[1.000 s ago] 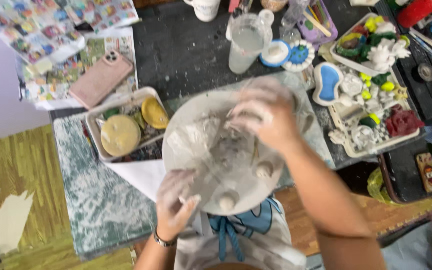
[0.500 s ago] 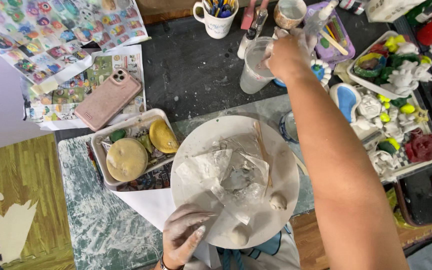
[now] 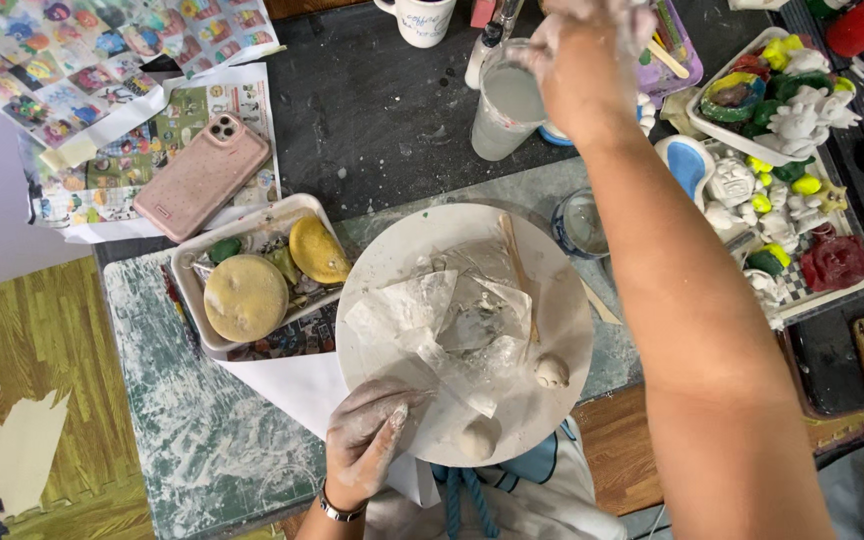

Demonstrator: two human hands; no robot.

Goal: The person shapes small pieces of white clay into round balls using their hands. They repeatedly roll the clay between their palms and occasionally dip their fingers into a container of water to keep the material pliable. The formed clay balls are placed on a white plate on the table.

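My right hand (image 3: 584, 62), smeared with white clay, reaches far forward and sits over the rim of a clear cup of cloudy water (image 3: 507, 100); whether it grips the cup is unclear. Covered in clay as well, my left hand (image 3: 367, 440) rests on the near-left edge of a round white board (image 3: 382, 260). On the board lie crumpled clear plastic (image 3: 452, 320), a wooden stick (image 3: 517, 270) and two small clay balls (image 3: 552, 372) (image 3: 479, 437).
A white tray (image 3: 192, 300) with yellow sponges sits left of the board, a pink phone (image 3: 202, 175) behind it on printed paper. A tray of painted clay figures (image 3: 792, 150) stands at right. A white mug (image 3: 422, 20) is at the back, a small glass jar (image 3: 580, 222) by the board.
My right hand lifted off the board and reached forward to the water cup. The left hand shifted slightly along the board's near edge.
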